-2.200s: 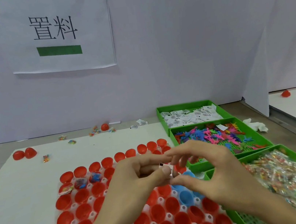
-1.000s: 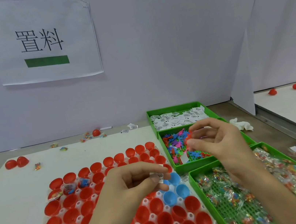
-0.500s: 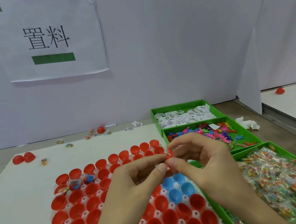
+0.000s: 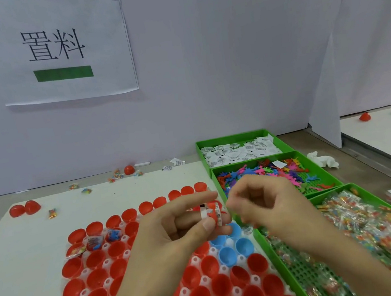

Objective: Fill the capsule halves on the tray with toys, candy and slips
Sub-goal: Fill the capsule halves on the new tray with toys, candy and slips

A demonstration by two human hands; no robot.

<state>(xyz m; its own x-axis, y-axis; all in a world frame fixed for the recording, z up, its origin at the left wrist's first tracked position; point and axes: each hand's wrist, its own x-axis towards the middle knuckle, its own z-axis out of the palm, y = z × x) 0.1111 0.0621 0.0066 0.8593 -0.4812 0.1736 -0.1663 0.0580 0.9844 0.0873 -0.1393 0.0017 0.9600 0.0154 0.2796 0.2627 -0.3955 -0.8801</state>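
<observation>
Holding a slip and a red toy above the tray, with nearly all the capsule halves left to fill.

At the left of the table (image 4: 14, 251), two loose red halves (image 4: 24, 208) and a stray candy (image 4: 52, 213) lie apart from the tray (image 4: 106, 262). In its far-left corner three filled halves (image 4: 93, 241) hold pieces, and every other one I can see is bare, so I judge the job barely begun. My left hand (image 4: 176, 229) pinches a slip (image 4: 203, 214) and a small red toy (image 4: 215, 214) between thumb and forefinger, above the blue halves (image 4: 228, 254). My right hand (image 4: 261, 204) hangs just beside it with fingers curled, too blurred to tell whether it holds anything. To the right stand the slips bin (image 4: 240, 151), toys bin (image 4: 269, 171) and candy bin (image 4: 366, 226). My forearms hide many near rows.
</observation>
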